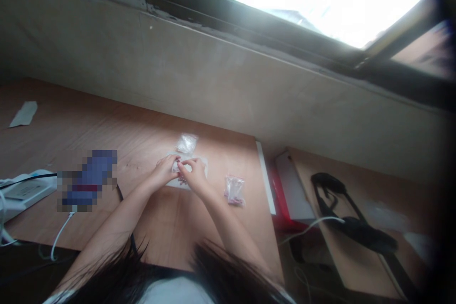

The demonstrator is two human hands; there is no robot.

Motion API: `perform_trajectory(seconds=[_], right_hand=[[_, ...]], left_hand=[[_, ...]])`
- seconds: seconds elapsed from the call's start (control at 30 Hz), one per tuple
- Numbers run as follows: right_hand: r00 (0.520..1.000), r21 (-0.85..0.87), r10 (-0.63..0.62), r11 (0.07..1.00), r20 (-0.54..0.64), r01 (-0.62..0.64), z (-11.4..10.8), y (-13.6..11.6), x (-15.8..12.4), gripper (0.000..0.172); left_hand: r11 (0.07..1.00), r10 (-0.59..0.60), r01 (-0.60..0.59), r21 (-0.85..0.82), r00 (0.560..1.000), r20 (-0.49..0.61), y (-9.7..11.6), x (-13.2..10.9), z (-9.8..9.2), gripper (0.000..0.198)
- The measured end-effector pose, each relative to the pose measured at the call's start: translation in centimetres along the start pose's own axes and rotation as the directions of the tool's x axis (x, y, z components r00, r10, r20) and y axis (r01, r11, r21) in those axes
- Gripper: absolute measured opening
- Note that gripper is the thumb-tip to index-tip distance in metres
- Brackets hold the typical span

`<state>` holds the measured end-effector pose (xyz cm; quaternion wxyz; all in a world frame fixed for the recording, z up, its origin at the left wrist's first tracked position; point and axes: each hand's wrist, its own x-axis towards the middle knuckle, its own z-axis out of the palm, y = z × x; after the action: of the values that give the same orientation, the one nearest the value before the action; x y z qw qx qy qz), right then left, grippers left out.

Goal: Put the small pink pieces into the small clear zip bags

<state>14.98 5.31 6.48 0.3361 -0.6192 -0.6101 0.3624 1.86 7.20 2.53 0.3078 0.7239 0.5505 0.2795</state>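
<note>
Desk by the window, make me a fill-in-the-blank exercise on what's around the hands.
The bag of pink pieces lies to the ____ of the right hand. The crumpled clear bag lies beyond the left hand, between the hands and the ____. Bright daylight comes through the ____ above the desk.

Missing words in order: right, wall, window.

You are looking into harsh glare from the window, with the picture's right edge going dark and blurry.
</note>
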Motion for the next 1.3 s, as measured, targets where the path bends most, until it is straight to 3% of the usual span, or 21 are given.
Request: perform_trajectory(seconds=[0.1,0.17,0.33,0.43,0.57,0.87,1.03,1.3], right_hand=[[0.987,0.121,0.014,0.992,0.161,-0.033,-0.3,0.5,-0.4,0.023],[0.980,0.166,0.007,0.985,0.199,-0.041,-0.7,1.0,-0.4,0.021],[0.997,0.146,-0.075,0.986,-0.023,0.077,-3.0,1.4,-0.3,0.015],[0.998,0.279,-0.047,0.959,-0.034,0.055,-4.3,1.0,-0.6,0.016],[0.997,0.409,0.065,0.912,-0.039,-0.043,-5.1,1.0,-1.1,0.027],[0.991,0.364,0.125,0.926,-0.038,-0.103,-5.7,1.5,-1.5,0.017],[0.985,0.376,0.169,0.915,-0.029,-0.146,-5.8,1.5,-1.5,0.016],[0.977,0.373,0.210,0.909,-0.030,-0.184,-5.4,1.8,-1.3,0.014]], left_hand=[[0.997,0.070,-0.071,-0.028,0.997,-0.033,1.2,0.6,0.2,0.040],[0.993,0.088,-0.091,-0.072,0.995,-0.037,2.4,0.5,0.1,0.040],[0.960,0.042,-0.051,-0.275,0.998,-0.038,5.4,-0.3,-1.4,0.039],[0.917,-0.019,0.035,-0.396,0.999,0.044,6.5,-0.7,-2.8,0.029],[0.895,-0.070,0.101,-0.435,0.994,0.088,7.4,-1.1,-3.9,0.026],[0.901,-0.009,0.076,-0.428,0.987,0.158,7.5,-1.4,-4.0,0.027],[0.910,-0.043,0.110,-0.401,0.984,0.174,6.9,-1.1,-3.7,0.028],[0.916,-0.034,0.086,-0.392,0.990,0.137,5.7,-1.0,-3.1,0.029]])
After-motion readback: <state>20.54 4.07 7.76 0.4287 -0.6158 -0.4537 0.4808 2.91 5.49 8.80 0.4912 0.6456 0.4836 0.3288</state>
